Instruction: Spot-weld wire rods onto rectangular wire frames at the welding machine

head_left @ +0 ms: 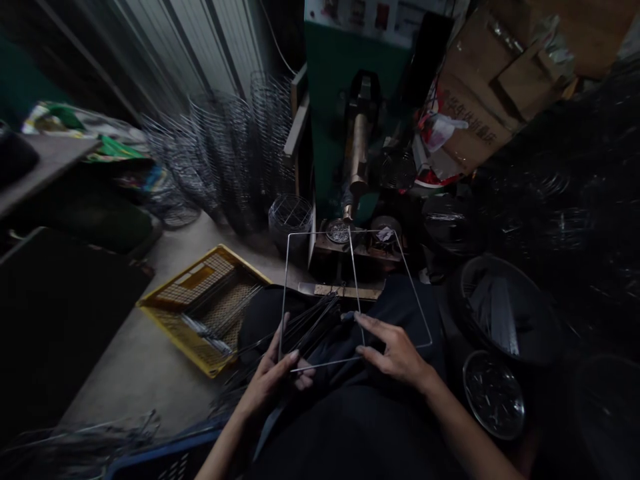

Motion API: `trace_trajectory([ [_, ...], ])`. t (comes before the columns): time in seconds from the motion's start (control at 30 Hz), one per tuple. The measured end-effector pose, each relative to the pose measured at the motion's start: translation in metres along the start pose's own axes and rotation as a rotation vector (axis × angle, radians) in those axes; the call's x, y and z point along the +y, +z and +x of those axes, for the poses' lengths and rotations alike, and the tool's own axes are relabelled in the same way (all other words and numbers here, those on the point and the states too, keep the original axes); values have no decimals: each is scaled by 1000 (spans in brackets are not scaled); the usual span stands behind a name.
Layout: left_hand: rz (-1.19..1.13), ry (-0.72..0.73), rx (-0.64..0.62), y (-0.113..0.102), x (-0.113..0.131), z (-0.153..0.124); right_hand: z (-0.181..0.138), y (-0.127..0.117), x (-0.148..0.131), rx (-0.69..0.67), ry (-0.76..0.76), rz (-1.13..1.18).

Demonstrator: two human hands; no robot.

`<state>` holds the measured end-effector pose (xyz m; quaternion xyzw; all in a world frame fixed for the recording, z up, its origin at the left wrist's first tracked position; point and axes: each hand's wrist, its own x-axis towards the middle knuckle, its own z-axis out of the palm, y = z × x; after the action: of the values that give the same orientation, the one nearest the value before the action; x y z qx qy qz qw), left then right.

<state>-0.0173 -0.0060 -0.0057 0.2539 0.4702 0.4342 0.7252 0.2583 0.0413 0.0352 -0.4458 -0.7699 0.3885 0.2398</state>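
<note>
A thin square wire frame (pixel 415 287) lies tilted over my lap. My left hand (pixel 273 377) grips its near left corner, thumb along the left side. A straight wire rod (pixel 354 270) runs up the middle of the frame, and my right hand (pixel 395 350) pinches its near end where it meets the front edge. A bundle of dark straight wires (pixel 313 323) rests across my lap under the frame. The rod's far end reaches a small round die (pixel 339 231) at the foot of a green machine (pixel 350 100).
A yellow plastic crate (pixel 207 307) with wires sits on the concrete floor at left. Stacks of wire baskets (pixel 225 153) stand behind it. Dark round tubs (pixel 505 307) and a metal bowl (pixel 493 393) are at right, cardboard boxes (pixel 495 80) above.
</note>
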Motion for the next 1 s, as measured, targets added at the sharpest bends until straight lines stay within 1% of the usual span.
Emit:
trace_trajectory([
  [0.07, -1, -14, -14, 1, 0, 0, 0, 0, -1, -33, 9, 64],
  [0.13, -1, -35, -26, 1, -2, 1, -1, 0, -2, -25, 10, 91],
  [0.27, 13, -18, -49, 0, -5, 0, -3, 2, -2, 40, 20, 3],
  [0.37, 23, 3, -57, -1, -6, -1, -5, 1, 1, 2, 13, -14],
  [0.43, 22, 11, -61, -3, -6, -1, -7, 1, 4, 3, 21, -20],
  [0.57, 20, 52, -53, -6, -3, -1, -12, -3, 11, 174, 128, -76],
  [0.63, 24, 69, -46, -7, -2, -1, -14, -4, 11, 208, 140, -92],
  [0.7, 21, 74, -47, -6, 0, -1, -15, -4, 8, 160, 75, -98],
  [0.77, 14, 72, -55, -4, 1, 0, -13, -1, 3, 76, -12, -100],
  [0.83, 9, 69, -66, -2, 2, -1, -12, 2, -1, 8, -68, -106],
  [1.0, 4, 58, -66, 0, 1, -2, -11, 9, 0, -50, -73, -129],
])
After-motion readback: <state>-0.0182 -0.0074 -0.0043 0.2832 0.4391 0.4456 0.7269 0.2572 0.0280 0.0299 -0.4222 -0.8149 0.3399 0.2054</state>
